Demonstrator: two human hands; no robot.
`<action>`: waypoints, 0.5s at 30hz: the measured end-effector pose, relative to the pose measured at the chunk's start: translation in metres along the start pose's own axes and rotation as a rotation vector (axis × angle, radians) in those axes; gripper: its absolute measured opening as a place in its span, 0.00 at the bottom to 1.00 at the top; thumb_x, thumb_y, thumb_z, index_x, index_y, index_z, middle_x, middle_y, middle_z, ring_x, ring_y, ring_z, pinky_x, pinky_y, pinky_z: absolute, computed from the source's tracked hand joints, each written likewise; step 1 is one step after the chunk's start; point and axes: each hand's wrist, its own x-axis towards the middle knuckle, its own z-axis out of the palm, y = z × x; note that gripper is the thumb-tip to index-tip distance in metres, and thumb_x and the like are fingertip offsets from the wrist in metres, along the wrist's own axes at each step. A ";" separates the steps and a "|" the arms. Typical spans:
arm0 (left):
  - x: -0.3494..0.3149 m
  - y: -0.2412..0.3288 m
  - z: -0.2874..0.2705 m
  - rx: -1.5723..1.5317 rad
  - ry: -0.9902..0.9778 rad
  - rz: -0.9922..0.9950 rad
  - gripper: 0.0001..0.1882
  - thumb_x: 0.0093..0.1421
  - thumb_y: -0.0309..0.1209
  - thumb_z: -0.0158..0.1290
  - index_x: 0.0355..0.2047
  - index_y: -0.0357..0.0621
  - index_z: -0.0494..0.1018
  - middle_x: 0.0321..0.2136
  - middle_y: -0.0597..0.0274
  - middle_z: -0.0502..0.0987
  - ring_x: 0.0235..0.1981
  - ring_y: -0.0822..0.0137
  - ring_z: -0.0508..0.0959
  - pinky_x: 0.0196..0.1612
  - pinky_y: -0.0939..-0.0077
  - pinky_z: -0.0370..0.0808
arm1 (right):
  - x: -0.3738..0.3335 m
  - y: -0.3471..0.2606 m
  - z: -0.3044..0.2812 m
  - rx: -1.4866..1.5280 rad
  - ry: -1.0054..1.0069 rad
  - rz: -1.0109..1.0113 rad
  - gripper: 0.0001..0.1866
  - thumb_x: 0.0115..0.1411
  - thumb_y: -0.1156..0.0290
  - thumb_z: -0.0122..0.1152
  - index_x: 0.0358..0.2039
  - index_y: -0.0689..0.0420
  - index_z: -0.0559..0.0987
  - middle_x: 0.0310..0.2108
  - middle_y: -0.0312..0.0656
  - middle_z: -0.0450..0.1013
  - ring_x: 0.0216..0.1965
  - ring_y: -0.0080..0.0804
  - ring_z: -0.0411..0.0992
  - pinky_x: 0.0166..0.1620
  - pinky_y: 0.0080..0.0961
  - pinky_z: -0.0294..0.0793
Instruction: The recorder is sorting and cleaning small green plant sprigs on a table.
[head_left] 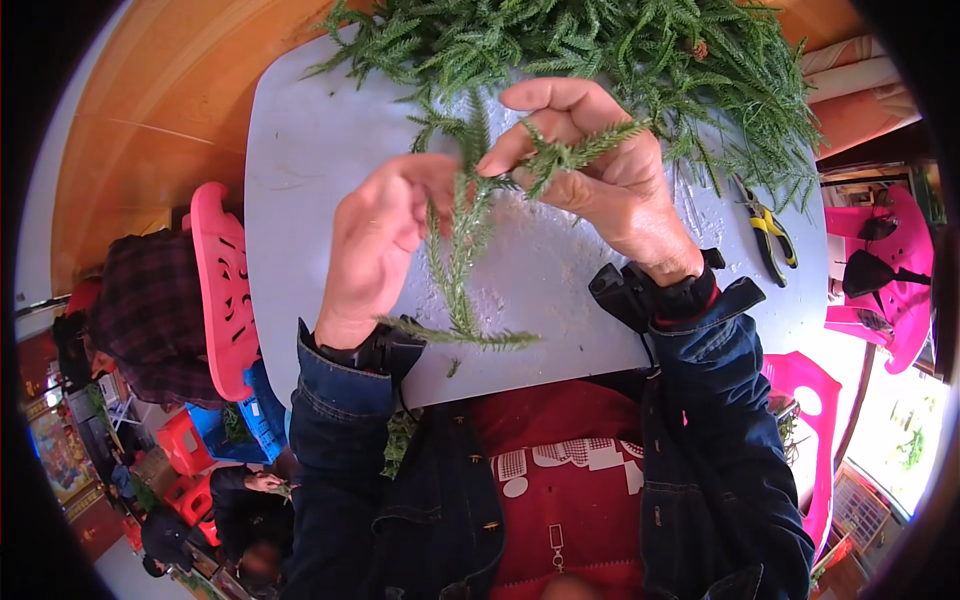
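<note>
Above the pale table, my two hands are raised around an artificial evergreen branch (462,255). Its needled sprigs hang down toward the table's near edge, and one sprig points up between the hands. My left hand (375,235) has its fingers bent against the stem from the left; the fingertips are partly hidden and slightly blurred. With thumb and index finger, my right hand (615,185) pinches the branch near its middle. A side sprig (590,150) crosses the right palm and thumb. Both sleeves are dark denim.
A big heap of green sprigs (600,50) covers the table's far side. Yellow-and-black pliers (770,238) lie at the right. Small white debris is scattered on the tabletop (310,130). Pink chairs (222,290) flank the table; a blue crate (235,425) and other people are lower left.
</note>
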 end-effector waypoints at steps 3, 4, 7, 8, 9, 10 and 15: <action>-0.004 0.004 -0.002 0.139 -0.091 -0.118 0.18 0.62 0.41 0.46 0.35 0.34 0.71 0.28 0.63 0.73 0.27 0.72 0.74 0.31 0.79 0.69 | 0.000 0.002 0.008 0.036 -0.058 0.043 0.27 0.52 0.82 0.55 0.53 0.62 0.62 0.40 0.43 0.71 0.44 0.28 0.69 0.45 0.20 0.67; -0.004 0.007 0.000 0.247 -0.119 -0.151 0.17 0.61 0.40 0.47 0.34 0.35 0.71 0.27 0.64 0.73 0.25 0.74 0.73 0.27 0.81 0.67 | 0.000 0.006 0.008 -0.015 -0.050 0.019 0.28 0.52 0.82 0.56 0.54 0.62 0.62 0.42 0.43 0.70 0.44 0.28 0.68 0.46 0.21 0.67; -0.005 0.009 0.002 0.318 -0.111 -0.171 0.14 0.59 0.37 0.49 0.32 0.35 0.71 0.25 0.65 0.73 0.22 0.76 0.72 0.23 0.84 0.65 | 0.001 0.010 0.004 -0.118 -0.036 -0.023 0.29 0.51 0.83 0.56 0.55 0.61 0.61 0.45 0.44 0.68 0.46 0.28 0.67 0.46 0.22 0.67; -0.005 0.009 0.002 0.283 -0.079 -0.154 0.13 0.59 0.35 0.50 0.31 0.35 0.72 0.24 0.65 0.73 0.21 0.77 0.72 0.22 0.85 0.65 | 0.000 0.008 0.002 -0.176 -0.003 -0.041 0.30 0.51 0.84 0.56 0.55 0.61 0.61 0.46 0.44 0.68 0.46 0.27 0.67 0.46 0.22 0.67; -0.005 0.009 0.001 0.249 -0.049 -0.138 0.11 0.58 0.33 0.51 0.30 0.35 0.72 0.24 0.65 0.73 0.20 0.77 0.71 0.21 0.86 0.64 | 0.000 0.005 -0.001 -0.234 0.032 -0.058 0.30 0.50 0.84 0.55 0.55 0.61 0.60 0.46 0.43 0.67 0.46 0.27 0.66 0.46 0.22 0.67; -0.006 0.008 -0.001 0.246 -0.044 -0.139 0.11 0.58 0.33 0.51 0.30 0.35 0.72 0.24 0.65 0.73 0.20 0.77 0.71 0.21 0.86 0.64 | 0.001 0.003 -0.002 -0.291 0.067 -0.075 0.31 0.50 0.85 0.55 0.56 0.61 0.60 0.47 0.43 0.67 0.46 0.26 0.66 0.46 0.23 0.67; -0.003 0.006 -0.006 0.065 -0.084 -0.192 0.09 0.56 0.29 0.50 0.31 0.35 0.72 0.24 0.65 0.73 0.21 0.77 0.71 0.20 0.86 0.64 | 0.003 0.002 -0.004 -0.339 0.036 -0.149 0.27 0.50 0.84 0.57 0.52 0.60 0.66 0.45 0.41 0.67 0.43 0.26 0.66 0.45 0.23 0.67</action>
